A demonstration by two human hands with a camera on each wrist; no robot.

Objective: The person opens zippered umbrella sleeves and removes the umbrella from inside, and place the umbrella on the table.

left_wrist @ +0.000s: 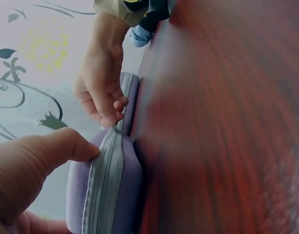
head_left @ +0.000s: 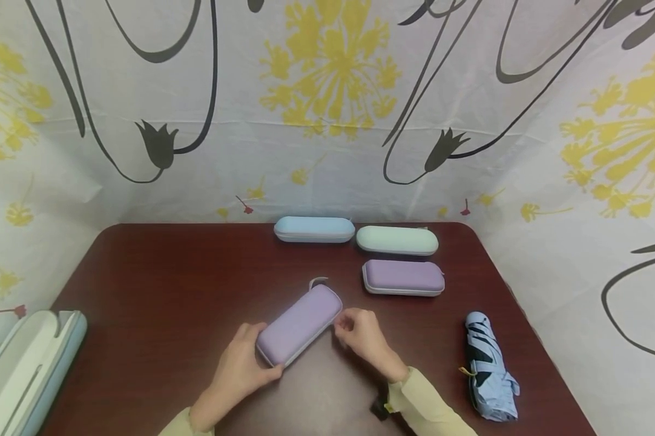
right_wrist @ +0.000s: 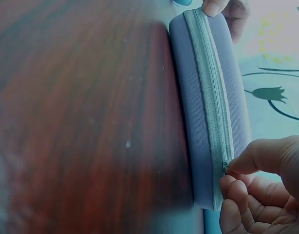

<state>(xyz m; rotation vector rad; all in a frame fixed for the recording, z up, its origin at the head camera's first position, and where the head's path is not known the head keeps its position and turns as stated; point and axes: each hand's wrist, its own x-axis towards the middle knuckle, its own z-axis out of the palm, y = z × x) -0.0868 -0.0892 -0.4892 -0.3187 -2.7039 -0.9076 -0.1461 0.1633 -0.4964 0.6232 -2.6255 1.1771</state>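
A purple zip case (head_left: 300, 326) lies slantwise on the table, with a small loop strap (head_left: 318, 280) at its far end. My left hand (head_left: 236, 367) grips its near left end, thumb on the front edge and fingers along the back. At the case's right end, my right hand (head_left: 364, 336) pinches the small zipper pull (right_wrist: 225, 167) between thumb and forefinger. A grey zipper band (left_wrist: 105, 180) runs along the side of the case, its teeth closed along the length visible in the right wrist view.
Behind stand a blue case (head_left: 314, 230), a mint green case (head_left: 397, 240) and another purple case (head_left: 403, 278). A folded blue umbrella (head_left: 490, 369) lies at the right. A white and light-blue object (head_left: 39, 369) sits at the left edge of the dark red table (head_left: 158, 284).
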